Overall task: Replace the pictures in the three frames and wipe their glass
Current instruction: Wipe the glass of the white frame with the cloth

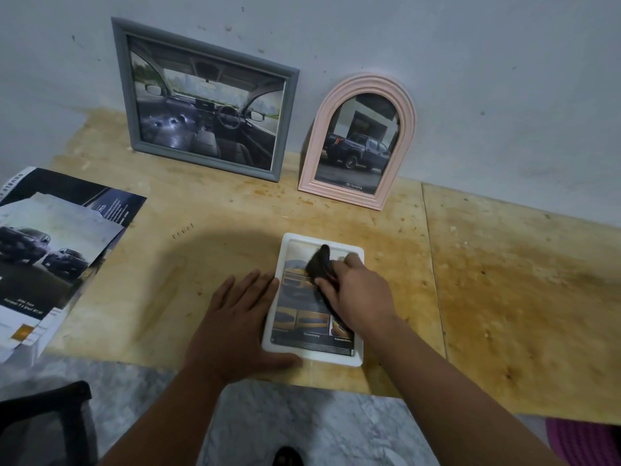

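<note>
White frame (357,358): lies flat, glass up, on the wooden board (235,223), near its front edge. Holds a page of yellow-and-grey car pictures.

Left hand (235,317): flat on the board, fingers straight and spread, their tips against the white frame's left rim; thumb along the frame's lower left corner. Grips nothing.

Right hand (359,294): over the frame's glass, fingers curled around a dark cloth (321,264). The cloth is bunched and blurred; it lies on the upper half of the glass and sticks out past the fingers toward the frame's top. Hand and forearm cover the right side of the glass and much of the right rim.

Grey frame (205,99): rectangular, stands tilted back against the wall (470,62), at the board's far left. Shows a car interior.

Pink frame (361,139): arched, stands against the wall just right of the grey frame, apart from it. Shows a dark pickup.

Brochure pages (50,253): loose printed car sheets, overlapping, on the board's left end, well apart from the white frame.

Board: stained and spotted, with a seam right of the white frame.

Floor (302,428): grey marble pattern, below the board's front edge.

Black object (43,422): lower left corner, kind unclear.

Purple mat (588,438): lower right corner, partly cut off.
</note>
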Tool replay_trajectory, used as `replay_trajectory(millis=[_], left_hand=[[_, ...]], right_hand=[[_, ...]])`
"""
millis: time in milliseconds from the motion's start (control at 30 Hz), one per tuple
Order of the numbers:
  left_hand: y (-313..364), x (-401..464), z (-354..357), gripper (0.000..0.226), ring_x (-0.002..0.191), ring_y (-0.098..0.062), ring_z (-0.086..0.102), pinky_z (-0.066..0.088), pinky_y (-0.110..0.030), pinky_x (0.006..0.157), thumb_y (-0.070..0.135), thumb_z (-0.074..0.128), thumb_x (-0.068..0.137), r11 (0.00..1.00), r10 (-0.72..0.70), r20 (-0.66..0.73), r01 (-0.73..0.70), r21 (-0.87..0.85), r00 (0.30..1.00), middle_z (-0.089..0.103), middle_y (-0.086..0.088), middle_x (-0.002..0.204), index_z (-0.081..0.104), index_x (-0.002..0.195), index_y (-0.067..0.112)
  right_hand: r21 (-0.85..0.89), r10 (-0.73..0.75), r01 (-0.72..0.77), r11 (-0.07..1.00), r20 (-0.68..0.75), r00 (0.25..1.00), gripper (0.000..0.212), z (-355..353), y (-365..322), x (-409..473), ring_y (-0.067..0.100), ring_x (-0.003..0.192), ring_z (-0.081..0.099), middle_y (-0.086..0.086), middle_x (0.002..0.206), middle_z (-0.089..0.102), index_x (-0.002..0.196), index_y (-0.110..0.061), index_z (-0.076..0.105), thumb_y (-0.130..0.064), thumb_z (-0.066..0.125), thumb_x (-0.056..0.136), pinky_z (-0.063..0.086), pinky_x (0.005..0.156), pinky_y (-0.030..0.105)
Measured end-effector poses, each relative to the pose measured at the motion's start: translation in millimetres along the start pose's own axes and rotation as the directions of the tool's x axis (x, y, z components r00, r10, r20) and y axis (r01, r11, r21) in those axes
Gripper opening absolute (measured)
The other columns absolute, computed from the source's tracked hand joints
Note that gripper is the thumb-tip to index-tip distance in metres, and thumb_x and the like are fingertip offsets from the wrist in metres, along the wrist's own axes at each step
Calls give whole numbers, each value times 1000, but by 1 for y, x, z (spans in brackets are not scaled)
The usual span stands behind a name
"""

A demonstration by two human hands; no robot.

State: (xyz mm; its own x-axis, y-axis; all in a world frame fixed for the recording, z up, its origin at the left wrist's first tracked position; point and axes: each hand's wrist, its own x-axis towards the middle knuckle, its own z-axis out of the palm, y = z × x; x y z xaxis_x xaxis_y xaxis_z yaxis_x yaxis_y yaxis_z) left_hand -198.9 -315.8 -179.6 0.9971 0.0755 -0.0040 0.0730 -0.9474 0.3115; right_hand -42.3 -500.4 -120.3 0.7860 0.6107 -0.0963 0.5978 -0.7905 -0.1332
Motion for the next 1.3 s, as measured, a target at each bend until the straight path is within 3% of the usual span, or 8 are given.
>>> replay_trajectory(millis=[100, 167, 333, 533, 733, 967, 1167, 1300], left_hand=[[-1, 0, 1, 131, 159, -20, 19, 18, -54, 126, 105, 38, 69, 1000, 1, 3, -1, 3, 1000, 31, -2, 169, 33, 162, 14], [-1, 0, 1, 130, 159, -20, 20, 18, -53, 126, 105, 38, 69, 1000, 7, -6, -7, -3, 1000, 31, -2, 169, 33, 162, 14], [0, -1, 0, 130, 158, -22, 24, 20, -54, 125, 105, 39, 69, 1000, 10, -21, -10, -3, 1000, 34, -4, 167, 36, 160, 13], [1, 0, -1, 130, 158, -20, 22, 20, -54, 125, 105, 38, 70, 1000, 1, -15, -1, 3, 1000, 33, -3, 168, 35, 161, 12], [-2, 1, 2, 126, 157, -22, 28, 26, -57, 123, 103, 39, 72, 1000, 24, -40, -23, 15, 999, 39, -5, 165, 41, 158, 11], [-2, 0, 0, 130, 159, -20, 19, 18, -54, 126, 105, 37, 69, 1000, 0, 1, 0, 7, 1000, 31, -2, 169, 33, 162, 14], [0, 0, -1, 130, 160, -20, 16, 20, -56, 126, 105, 36, 70, 1000, -3, 11, 3, -4, 1000, 28, -2, 170, 30, 163, 14], [-2, 1, 3, 127, 158, -22, 25, 26, -57, 124, 103, 39, 71, 1000, 6, -28, -6, 1, 1000, 38, -5, 166, 39, 159, 12]], right_hand=[[121, -108, 92, 988, 129, 986, 31, -10, 2, -12, 25, 80, 64, -1, 100, 60, 120, -22, 68, -43, 57, 99, 53, 64, 39], [274, -61, -6, 962, 233, 971, 25, -26, 11, -6, 23, 86, 65, -2, 97, 66, 115, -24, 72, -39, 62, 97, 55, 74, 41], [86, 154, -149, 985, -63, 986, 26, -32, 36, 14, 22, 74, 60, -1, 95, 57, 116, -21, 69, -38, 57, 101, 54, 64, 39], [212, 254, -236, 949, -65, 965, 27, 3, -14, 8, 26, 81, 65, 2, 101, 64, 108, -17, 70, -37, 54, 101, 54, 66, 39], [498, -54, -101, 862, 287, 956, 16, -9, -25, -16, 16, 76, 67, -5, 83, 73, 98, -24, 76, -35, 64, 96, 50, 64, 33], [490, 374, -336, 804, 23, 927, 23, -26, 27, 19, 17, 67, 67, -1, 76, 72, 102, -17, 77, -36, 64, 98, 46, 55, 29], [416, 235, -218, 883, 11, 972, 23, 9, -32, 14, 23, 86, 68, -1, 97, 73, 111, -25, 73, -36, 57, 99, 48, 65, 32], [427, -59, 13, 904, 95, 994, 22, 9, -34, -22, 16, 88, 68, -6, 102, 73, 110, -28, 72, -39, 58, 98, 51, 70, 32]])
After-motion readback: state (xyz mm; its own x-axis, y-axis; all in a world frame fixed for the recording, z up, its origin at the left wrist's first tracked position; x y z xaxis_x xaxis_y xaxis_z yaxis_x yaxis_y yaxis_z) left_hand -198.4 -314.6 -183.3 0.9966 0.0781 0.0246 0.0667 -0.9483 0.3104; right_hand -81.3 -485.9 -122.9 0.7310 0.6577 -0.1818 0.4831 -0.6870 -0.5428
